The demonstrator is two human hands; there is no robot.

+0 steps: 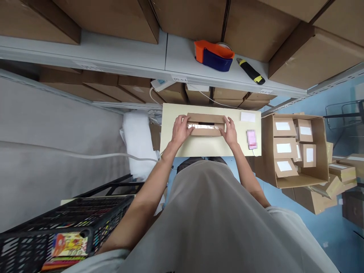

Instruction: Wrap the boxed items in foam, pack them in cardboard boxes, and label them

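A small brown cardboard box (pixel 206 132) lies on the pale yellow tabletop (pixel 203 147) in front of me. Its long top flaps are nearly together, with a dark gap and a shiny white strip between them. My left hand (pixel 181 130) grips the box's left end, thumb on the near flap and fingers over the far corner. At the right end my right hand (pixel 229 131) holds it in the same way. To the right on the table are a phone (pixel 251 139) with a pink screen and a white slip of paper (pixel 248 116).
An orange and blue tape dispenser (pixel 214 56) and a black-yellow utility knife (pixel 250 71) lie on the shelf above. A large carton (pixel 265 151) with several labelled boxes stands right. At left are a white wrap roll (pixel 139 144) and a black crate (pixel 88 231).
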